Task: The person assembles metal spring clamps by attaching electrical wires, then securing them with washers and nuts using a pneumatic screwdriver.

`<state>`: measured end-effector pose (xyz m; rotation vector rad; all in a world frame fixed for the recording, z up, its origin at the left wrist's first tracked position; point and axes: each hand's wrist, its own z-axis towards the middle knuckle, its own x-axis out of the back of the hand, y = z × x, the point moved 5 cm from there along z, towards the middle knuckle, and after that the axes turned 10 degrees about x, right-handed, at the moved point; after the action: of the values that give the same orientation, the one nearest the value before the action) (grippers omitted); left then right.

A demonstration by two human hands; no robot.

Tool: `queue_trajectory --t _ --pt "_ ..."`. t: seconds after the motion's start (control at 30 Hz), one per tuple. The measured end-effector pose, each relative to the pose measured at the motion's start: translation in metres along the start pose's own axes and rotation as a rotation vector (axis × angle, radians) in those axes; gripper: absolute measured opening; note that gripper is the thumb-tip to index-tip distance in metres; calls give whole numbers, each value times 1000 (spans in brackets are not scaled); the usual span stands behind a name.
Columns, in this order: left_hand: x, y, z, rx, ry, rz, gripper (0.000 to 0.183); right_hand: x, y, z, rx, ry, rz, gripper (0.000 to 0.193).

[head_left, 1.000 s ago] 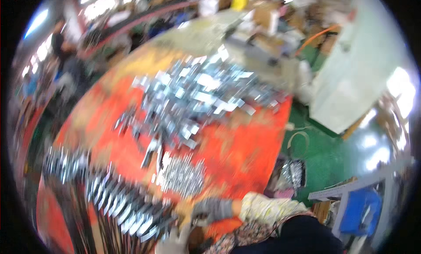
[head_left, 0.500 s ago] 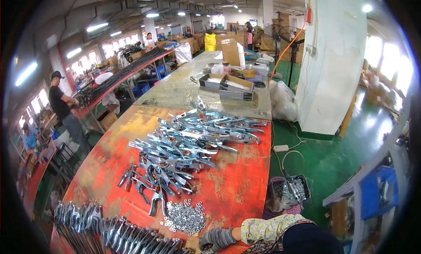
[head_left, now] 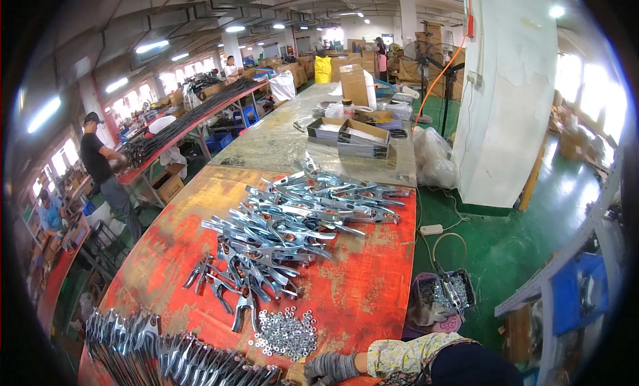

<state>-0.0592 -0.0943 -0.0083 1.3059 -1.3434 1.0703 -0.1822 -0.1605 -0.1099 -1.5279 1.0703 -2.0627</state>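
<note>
My right hand (head_left: 331,367), in a grey knit glove, is at the lower edge of the head view. Its fingers curl down and inward, and the frame cuts off the tips, so what they hold is hidden. Just beyond the hand lies a loose pile of small metal nuts (head_left: 287,334) on the red tabletop (head_left: 363,286). A large heap of silvery metal spring clamps (head_left: 279,233) spreads behind the nuts. To the left of my hand, clamps with dark cables attached (head_left: 180,356) stand packed in a row along the near edge. My left hand is out of view.
Open boxes (head_left: 363,138) and a jar stand on the table's far half. Right of the table, a bin of metal parts (head_left: 444,289) with a tool on top sits on the green floor, near a white pillar (head_left: 502,106). A person (head_left: 103,166) works at the left.
The whole view has shifted slightly, so things sit a little further right and lower. My right hand stays by the nuts with its fingers still curled.
</note>
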Motion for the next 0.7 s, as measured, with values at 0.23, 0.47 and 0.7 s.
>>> queue_trajectory --t 0.23,0.47,0.7 --pt "-2 1 5 -1 20 -25 43 4 -9 -19 119 201 185 24" --pt "0 10 13 -28 42 -48 43 1 1 -17 27 168 194 35" --pt "-1 10 10 -28 58 -66 42 6 -11 -34 -69 8 145 45"
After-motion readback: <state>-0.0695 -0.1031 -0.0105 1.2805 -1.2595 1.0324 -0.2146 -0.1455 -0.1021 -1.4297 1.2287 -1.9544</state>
